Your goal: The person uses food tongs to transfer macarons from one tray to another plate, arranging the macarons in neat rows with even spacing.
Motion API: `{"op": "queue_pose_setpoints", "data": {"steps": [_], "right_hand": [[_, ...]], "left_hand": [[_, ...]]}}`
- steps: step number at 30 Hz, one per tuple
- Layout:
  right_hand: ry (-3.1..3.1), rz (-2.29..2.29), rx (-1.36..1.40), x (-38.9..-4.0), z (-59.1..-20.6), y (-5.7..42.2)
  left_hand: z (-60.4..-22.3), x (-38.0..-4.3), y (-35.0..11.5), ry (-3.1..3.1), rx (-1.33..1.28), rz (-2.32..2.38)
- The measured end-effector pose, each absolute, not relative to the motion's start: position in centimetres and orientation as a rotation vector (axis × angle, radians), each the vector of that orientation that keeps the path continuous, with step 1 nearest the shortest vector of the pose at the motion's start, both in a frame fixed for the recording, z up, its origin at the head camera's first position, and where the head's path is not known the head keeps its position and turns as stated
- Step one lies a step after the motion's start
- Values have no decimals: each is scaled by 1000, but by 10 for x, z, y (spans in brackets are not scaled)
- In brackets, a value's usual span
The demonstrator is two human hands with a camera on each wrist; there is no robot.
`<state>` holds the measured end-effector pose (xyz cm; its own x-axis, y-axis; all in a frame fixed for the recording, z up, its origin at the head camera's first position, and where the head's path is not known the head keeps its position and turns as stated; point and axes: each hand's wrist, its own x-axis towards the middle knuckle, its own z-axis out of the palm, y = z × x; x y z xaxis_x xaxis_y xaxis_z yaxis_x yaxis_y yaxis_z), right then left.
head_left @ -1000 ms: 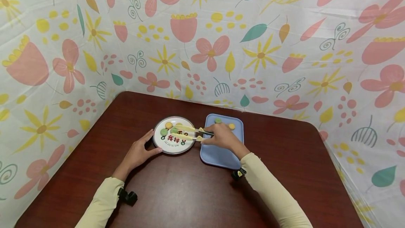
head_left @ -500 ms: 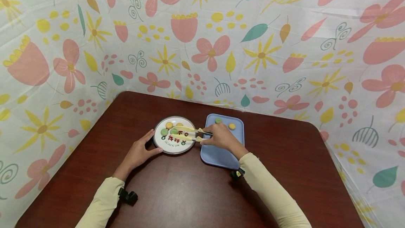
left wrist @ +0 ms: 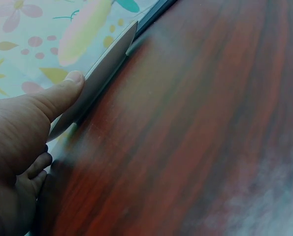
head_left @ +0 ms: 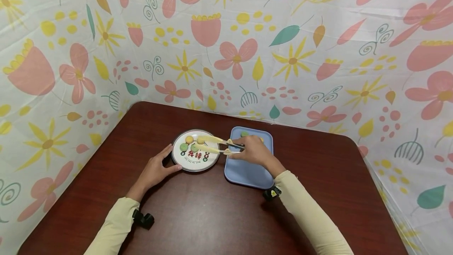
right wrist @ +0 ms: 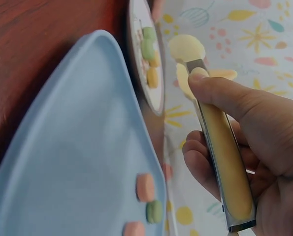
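Observation:
My left hand (head_left: 153, 172) holds the left rim of a white round plate (head_left: 180, 162) with dark edging and red lettering, thumb on the near side. In the left wrist view the thumb (left wrist: 62, 96) lies against the plate's rim (left wrist: 104, 64). Several small macarons, green (head_left: 183, 147) and yellow (head_left: 189, 140), lie on the plate. My right hand (head_left: 255, 150) grips tongs (head_left: 226, 146) with pale yellow tips and metal handles. Their spread tips reach over the plate's right half, near a yellow and a green macaron. In the right wrist view my thumb presses the handle (right wrist: 222, 152).
A blue rectangular tray (head_left: 244, 174) stands right of the plate, partly under my right hand. More macarons sit at its far end, among them a green one (right wrist: 154, 210) and a pinkish one (right wrist: 145, 187). Behind the brown table (head_left: 198, 215) hangs a flower-printed cloth (head_left: 226, 50).
My right hand has shifted slightly right, and the tong arms have spread wider. The green macaron near their tips stays on the plate. My left hand has not visibly moved.

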<state>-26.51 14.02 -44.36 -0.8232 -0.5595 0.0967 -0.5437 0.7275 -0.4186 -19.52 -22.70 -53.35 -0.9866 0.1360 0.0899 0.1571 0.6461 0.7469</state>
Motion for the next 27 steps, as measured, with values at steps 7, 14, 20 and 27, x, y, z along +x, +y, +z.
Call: {"op": "queue_pose_setpoints", "data": {"steps": [7, 14, 20, 27], "right_hand": [[2911, -729, -893, -262, -429, 162], [2969, -751, -803, -254, -421, 193], [3006, -763, -697, -242, -418, 222], [3033, -775, -562, -229, -424, 256]], "left_hand": [[-533, -196, -227, -2828, -254, -1287], [-533, -195, -227, -2831, -251, -1293], [-534, -194, -227, -2844, -236, -1288], [-535, -194, -227, -2820, -259, -1287]]}}
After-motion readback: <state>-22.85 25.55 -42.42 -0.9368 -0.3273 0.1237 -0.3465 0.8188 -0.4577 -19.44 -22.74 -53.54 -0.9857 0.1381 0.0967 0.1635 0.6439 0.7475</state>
